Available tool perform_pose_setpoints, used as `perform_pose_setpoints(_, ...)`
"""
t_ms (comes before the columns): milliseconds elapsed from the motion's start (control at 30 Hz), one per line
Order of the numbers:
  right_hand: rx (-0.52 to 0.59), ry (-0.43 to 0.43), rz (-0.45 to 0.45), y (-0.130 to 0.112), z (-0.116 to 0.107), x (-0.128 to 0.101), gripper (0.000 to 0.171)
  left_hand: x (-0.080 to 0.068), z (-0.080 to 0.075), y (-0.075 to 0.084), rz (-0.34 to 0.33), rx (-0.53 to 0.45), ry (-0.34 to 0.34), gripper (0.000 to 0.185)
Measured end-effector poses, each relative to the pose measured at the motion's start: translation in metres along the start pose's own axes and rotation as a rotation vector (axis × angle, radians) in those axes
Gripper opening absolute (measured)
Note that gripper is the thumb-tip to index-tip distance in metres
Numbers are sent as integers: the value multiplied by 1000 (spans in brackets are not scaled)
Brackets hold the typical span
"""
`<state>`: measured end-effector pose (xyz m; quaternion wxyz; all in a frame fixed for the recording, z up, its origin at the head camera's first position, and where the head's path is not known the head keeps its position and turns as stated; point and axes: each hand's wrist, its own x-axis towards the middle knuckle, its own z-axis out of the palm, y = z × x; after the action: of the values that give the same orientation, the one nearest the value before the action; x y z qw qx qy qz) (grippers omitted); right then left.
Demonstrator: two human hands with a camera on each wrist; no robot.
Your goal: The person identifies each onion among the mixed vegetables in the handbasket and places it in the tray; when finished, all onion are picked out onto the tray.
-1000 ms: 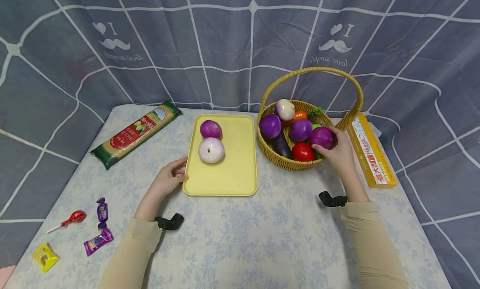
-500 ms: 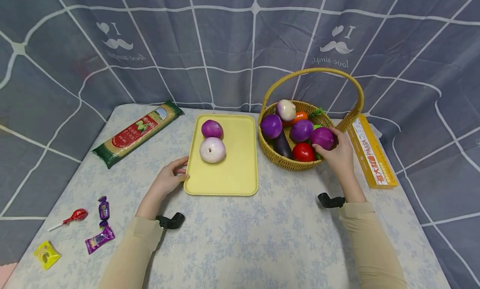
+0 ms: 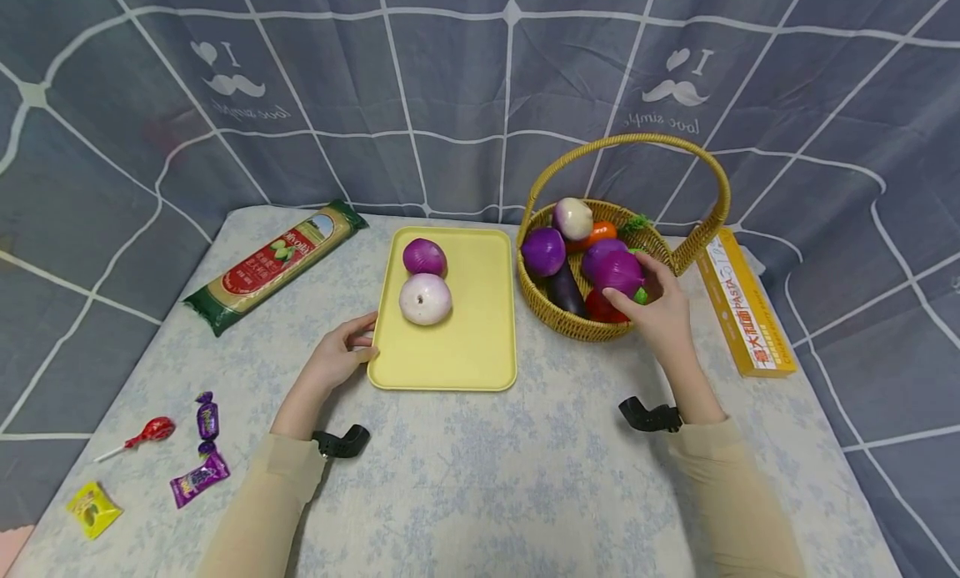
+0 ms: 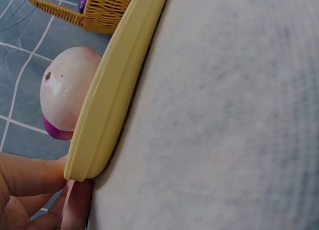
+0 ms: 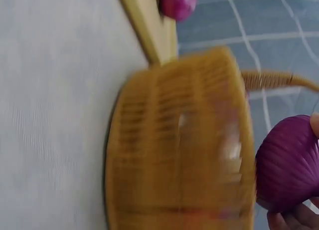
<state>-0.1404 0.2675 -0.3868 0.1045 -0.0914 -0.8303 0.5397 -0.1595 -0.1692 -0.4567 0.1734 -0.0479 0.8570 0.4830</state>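
In the head view my right hand [image 3: 663, 315] grips a purple onion [image 3: 618, 273] over the right part of the wicker basket [image 3: 573, 326]. The right wrist view shows this onion [image 5: 286, 165] at the rim, with fingertips around it. My left hand [image 3: 341, 357] pinches the left edge of the yellow tray [image 3: 476, 349], thumb and fingers on either side of it in the left wrist view. On that tray lie another purple onion [image 3: 424, 257] and a pale round turnip-like vegetable [image 3: 425, 301]. A tomato [image 3: 600, 306] shows partly behind the right hand.
Inside the basket are also an eggplant [image 3: 566, 293], a carrot [image 3: 602, 231], a white-and-purple turnip [image 3: 573, 219] and purple round vegetables [image 3: 543, 252]. A pasta box [image 3: 746, 311] stands right of it. At left lie a pasta bag [image 3: 273, 265], a lollipop [image 3: 153, 430] and several wrapped candies [image 3: 198, 479].
My right hand has moved left with the purple onion, which now overlaps the purple vegetable and part of the tomato. My left hand and the tray have stayed in place.
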Motion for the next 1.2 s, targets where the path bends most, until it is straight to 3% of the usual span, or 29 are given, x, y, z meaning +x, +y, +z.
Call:
perform_pose_setpoints(200,136,-128,-18,-13,28,-15,70,-1,0,1,-3,-6,-2,63)
perform_pose_setpoints(533,215,-312,-89,-17,85,-43,69,0,-1,0,3,-25,-12,64)
perform_pose_setpoints(967,363,-497,-31,-15,154,-61,68,-1,-2,0,-18,-40,-13,64)
perform_pose_setpoints(1200,323,-583,18,-17,176,-66,66,0,-1,1,-26,-34,-9,64)
